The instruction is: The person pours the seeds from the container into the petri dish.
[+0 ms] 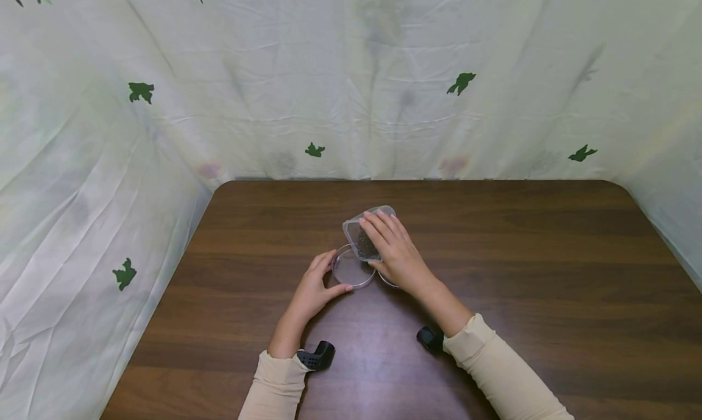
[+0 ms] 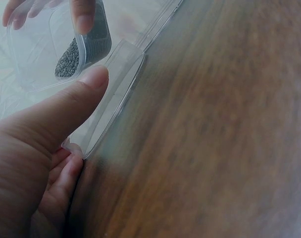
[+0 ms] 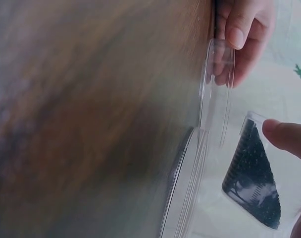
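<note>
My left hand [image 1: 314, 291] grips a clear round petri dish [image 1: 351, 276] on the table, thumb at its near rim and fingers around its far left side. Above the dish, my right hand [image 1: 399, 256] holds a clear plastic tub [image 1: 352, 230] tilted toward the left. Dark fine granules [image 2: 67, 60] are heaped against the tub's lower side. In the right wrist view the right thumb [image 3: 286, 138] presses the tub's edge. A second clear round dish [image 3: 182, 198] lies against the first, mostly hidden under the right hand in the head view.
The dark wooden table [image 1: 521, 274] spreads out around both hands. A white curtain [image 1: 384, 85] with green leaf-like shapes hangs behind its far edge and along the sides. Each wrist carries a black camera, one [image 1: 318, 356] on the left.
</note>
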### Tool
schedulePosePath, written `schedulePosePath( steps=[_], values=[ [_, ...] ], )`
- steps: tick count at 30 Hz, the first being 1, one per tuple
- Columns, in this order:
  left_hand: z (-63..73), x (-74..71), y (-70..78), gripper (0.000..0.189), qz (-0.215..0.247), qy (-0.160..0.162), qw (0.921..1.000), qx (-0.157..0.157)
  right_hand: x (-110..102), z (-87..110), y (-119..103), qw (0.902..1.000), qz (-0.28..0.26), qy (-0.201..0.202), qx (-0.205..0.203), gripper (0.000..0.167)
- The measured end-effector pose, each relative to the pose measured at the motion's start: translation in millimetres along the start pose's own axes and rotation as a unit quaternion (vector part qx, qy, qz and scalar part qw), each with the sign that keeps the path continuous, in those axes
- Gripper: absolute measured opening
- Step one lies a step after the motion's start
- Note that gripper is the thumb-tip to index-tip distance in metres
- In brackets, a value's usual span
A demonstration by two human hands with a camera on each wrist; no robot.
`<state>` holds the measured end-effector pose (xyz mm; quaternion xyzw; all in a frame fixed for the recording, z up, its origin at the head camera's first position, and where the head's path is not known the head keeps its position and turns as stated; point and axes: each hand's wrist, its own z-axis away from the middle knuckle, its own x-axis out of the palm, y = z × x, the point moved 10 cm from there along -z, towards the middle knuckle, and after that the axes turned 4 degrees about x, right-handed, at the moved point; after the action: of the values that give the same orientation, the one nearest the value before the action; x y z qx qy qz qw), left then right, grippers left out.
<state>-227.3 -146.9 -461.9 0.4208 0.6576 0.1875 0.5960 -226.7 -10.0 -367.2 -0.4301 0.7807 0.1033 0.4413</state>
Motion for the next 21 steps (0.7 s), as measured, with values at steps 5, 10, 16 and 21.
schedulePosePath(
  steps=[5,10,16,21],
  values=[
    [-0.2,-0.2,0.1,0.081,0.0,0.001,1.0,0.0,0.6,-0.2,-0.9,1.0,0.006,-0.005,-0.001,0.093],
    [-0.1,-0.7,0.8,0.081,0.0,0.001,1.0,0.0,0.8,-0.3,-1.3,0.9999,0.012,-0.004,-0.004,0.092],
    [0.2,-0.4,0.3,0.082,0.002,-0.001,1.0,-0.004,1.1,0.1,-1.9,0.9999,0.014,-0.001,-0.008,0.091],
    [-0.2,-0.3,0.3,0.081,0.001,0.0,1.0,-0.003,1.1,0.1,-2.3,0.9999,0.014,0.0,-0.01,0.091]
  ],
)
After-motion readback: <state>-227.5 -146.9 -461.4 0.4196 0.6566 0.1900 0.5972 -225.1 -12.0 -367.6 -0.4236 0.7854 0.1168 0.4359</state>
